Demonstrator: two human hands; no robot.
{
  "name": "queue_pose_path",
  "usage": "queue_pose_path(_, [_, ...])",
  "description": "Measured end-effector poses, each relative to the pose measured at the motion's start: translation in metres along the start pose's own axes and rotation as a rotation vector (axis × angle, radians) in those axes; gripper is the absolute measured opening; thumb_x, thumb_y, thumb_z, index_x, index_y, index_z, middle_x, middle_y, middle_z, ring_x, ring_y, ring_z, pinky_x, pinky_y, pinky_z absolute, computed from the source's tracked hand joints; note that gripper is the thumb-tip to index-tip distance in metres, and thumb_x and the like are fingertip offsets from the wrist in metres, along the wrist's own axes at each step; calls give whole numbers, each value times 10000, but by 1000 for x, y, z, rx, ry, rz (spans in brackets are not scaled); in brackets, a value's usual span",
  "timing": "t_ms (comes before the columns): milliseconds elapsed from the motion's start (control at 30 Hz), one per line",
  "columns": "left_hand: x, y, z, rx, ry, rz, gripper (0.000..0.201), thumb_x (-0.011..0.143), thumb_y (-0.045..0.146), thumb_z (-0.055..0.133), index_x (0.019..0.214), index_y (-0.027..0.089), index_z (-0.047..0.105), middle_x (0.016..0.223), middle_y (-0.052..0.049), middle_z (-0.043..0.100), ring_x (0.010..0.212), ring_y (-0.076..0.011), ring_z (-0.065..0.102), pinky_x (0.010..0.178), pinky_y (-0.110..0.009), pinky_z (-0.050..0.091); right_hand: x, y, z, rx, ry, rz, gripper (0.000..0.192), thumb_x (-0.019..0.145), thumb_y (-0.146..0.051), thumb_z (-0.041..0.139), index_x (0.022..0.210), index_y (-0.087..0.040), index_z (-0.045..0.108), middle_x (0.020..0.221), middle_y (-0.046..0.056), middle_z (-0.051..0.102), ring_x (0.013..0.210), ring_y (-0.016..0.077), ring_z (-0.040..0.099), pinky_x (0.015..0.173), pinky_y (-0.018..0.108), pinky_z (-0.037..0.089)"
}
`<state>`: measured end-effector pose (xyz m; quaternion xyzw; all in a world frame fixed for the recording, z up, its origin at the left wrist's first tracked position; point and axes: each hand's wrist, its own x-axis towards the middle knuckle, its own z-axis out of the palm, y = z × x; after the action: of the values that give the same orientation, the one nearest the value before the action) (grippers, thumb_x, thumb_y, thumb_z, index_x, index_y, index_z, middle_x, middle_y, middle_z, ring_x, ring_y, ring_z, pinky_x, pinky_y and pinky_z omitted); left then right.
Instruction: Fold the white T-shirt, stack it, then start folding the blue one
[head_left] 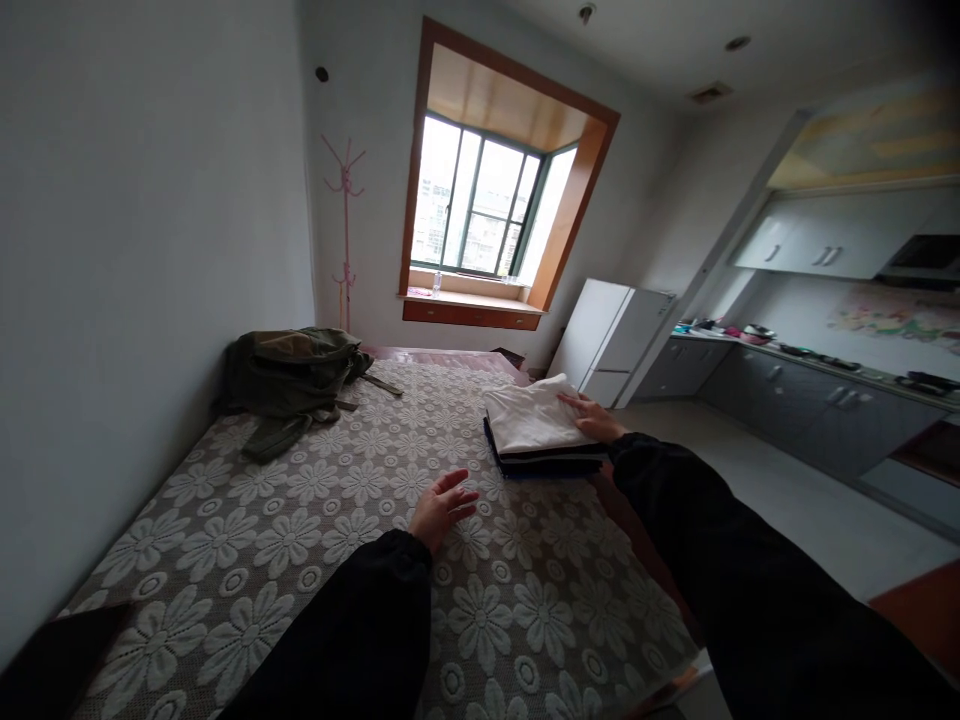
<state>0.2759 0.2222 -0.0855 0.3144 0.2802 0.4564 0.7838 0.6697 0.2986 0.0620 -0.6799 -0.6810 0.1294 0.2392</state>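
A stack of folded clothes lies near the right edge of the flowered cover (289, 540), with a white garment (521, 418) on top and dark folded garments (551, 466) beneath it. My right hand (592, 415) rests on the right side of the white garment, fingers stretched out over the cloth. To the left of the stack and nearer to me, my left hand (444, 508) is held above the cover with its fingers apart and nothing in them. Dark sleeves cover both my arms.
A dark green backpack (289, 375) lies against the left wall. Beyond the cover stand a pink coat rack (346, 230) and a bay window (480, 200). To the right are a white refrigerator (600, 335) and grey kitchen cabinets (795, 400).
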Motion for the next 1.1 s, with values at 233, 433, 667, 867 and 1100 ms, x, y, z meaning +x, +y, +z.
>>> queue_pose_path(233, [-4, 3, 2, 21, -11, -2, 324, 815, 209, 800, 1132, 191, 738, 1467, -159, 590, 1109, -284, 735, 947, -401, 594, 7, 14, 13, -165, 39, -49, 986, 562, -157, 577, 1543, -91, 508, 1667, 145, 395, 1578, 349, 260, 1302, 417, 202])
queue_pose_path(433, [-5, 3, 2, 28, -14, 4, 348, 794, 234, 828, 1128, 193, 739, 1453, -159, 600, 1113, -286, 734, 954, -405, 589, 7, 11, 17, -302, 73, -39, 1050, 602, -145, 595, 1625, -122, 359, 1699, 140, 338, 1579, 371, 244, 1294, 484, 218])
queue_pose_path(667, [-3, 2, 2, 33, -22, 1, 329, 810, 220, 795, 1131, 183, 735, 1408, -166, 633, 1075, -271, 739, 921, -389, 593, -6, -21, 25, -464, 78, -202, 703, 822, -123, 542, 1506, -284, 543, 1680, 20, 392, 1570, 268, 264, 1295, 436, 187])
queue_pose_path(867, [-6, 3, 4, 59, -18, 4, 317, 815, 234, 797, 1123, 188, 737, 1355, -164, 674, 1084, -273, 734, 955, -405, 579, 14, -22, 35, -486, 92, 60, 562, 933, -344, 544, 1459, -153, 585, 1564, 217, 503, 1483, 446, 385, 1226, 659, 246])
queue_pose_path(1100, [-7, 4, 6, 75, -21, 6, 313, 831, 236, 781, 1136, 186, 730, 1330, -163, 684, 1052, -250, 733, 952, -398, 572, 20, -27, 31, -509, 129, 26, 638, 977, -352, 471, 1583, -155, 438, 1699, 174, 321, 1575, 409, 222, 1264, 652, 150])
